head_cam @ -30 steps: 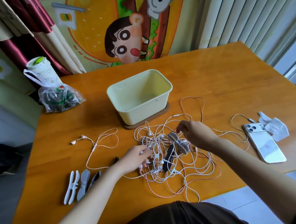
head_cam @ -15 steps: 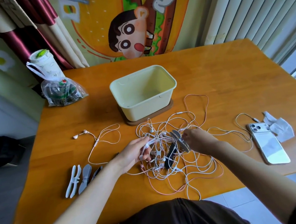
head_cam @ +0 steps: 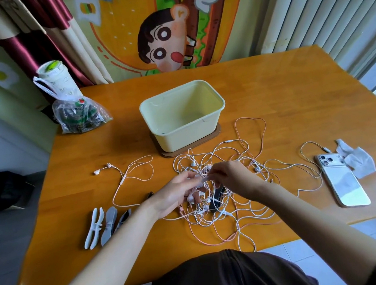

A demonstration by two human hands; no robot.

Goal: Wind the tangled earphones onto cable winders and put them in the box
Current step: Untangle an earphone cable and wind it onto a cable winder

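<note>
A tangle of white and pink earphones lies on the wooden table in front of the pale yellow box. My left hand holds white cable and earbuds lifted from the pile. My right hand pinches the same white cable just beside it, over the tangle. A dark cable winder lies under the wires below my right hand. One separate earphone lies spread out to the left. White and grey cable winders lie at the near left.
A phone lies face down at the right with a cable plugged in, beside crumpled white tissue. A cup in a plastic bag stands at the far left corner. The box sits on a brown wooden lid.
Both hands came together over the tangle. My left hand rose from the table with cable in it, and my right hand shifted left to pinch that cable.
</note>
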